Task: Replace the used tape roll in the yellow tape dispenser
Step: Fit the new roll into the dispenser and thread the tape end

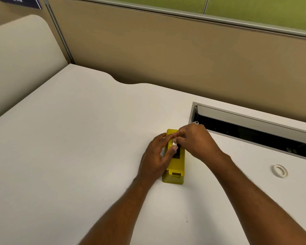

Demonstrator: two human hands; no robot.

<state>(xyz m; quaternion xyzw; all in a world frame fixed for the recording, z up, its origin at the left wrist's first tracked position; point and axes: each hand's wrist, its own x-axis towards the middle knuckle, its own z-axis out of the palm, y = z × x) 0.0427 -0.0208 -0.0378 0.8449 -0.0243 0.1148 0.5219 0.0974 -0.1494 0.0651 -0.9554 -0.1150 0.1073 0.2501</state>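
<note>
On a white desk (78, 138), a person's left hand (155, 156) braces the side of a yellow tape dispenser (175, 167), its fingers (173, 149) spread loosely along the edge with the thumb pressing over the dark opening on top, seemingly to keep the dispenser from sliding. At that opening a small white piece, apparently the tape roll (174, 143) or its loose end, shows between the two hands. The right hand (196, 140) arches over the far end of the dispenser, its fingertips drawn together at the white piece; whether they actually pinch it cannot be told. Well apart to the right, a white tape ring (279, 171) lies flat on the desk, near an open cable tray (254, 131); whether it is the spent roll or the new one is unclear.
</note>
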